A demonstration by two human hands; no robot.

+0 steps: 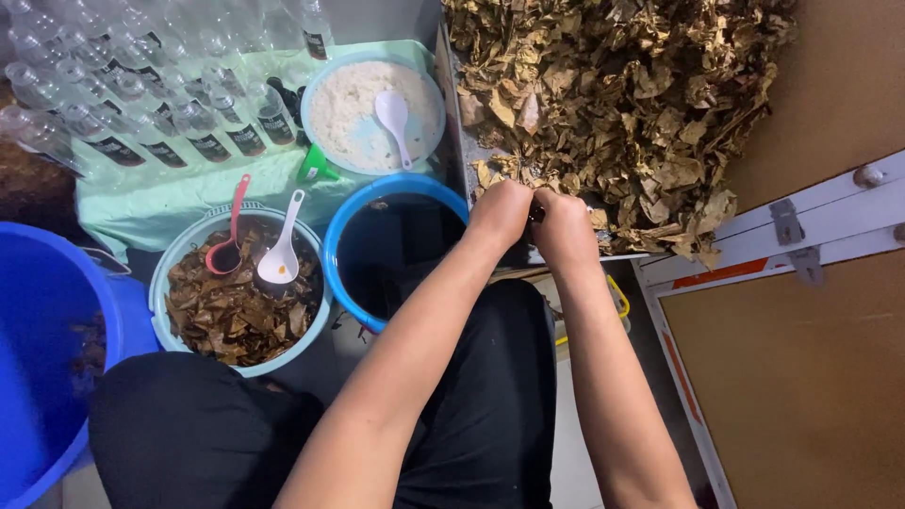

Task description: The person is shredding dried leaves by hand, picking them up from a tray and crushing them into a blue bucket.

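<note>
At the left edge stands a big blue plastic tub (38,358). At centre the left hand (501,213) and right hand (563,226) touch, fingers curled together on a small dark object (536,213), by the heap of dry brown leaves (613,104) upper right.

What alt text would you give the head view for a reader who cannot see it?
Seen from above, a person's left hand and right hand are pressed together at the edge of a heap of dry brown leaves. To the left stand a bowl of white grains, a blue bucket and a bowl of wet leaves.
</note>
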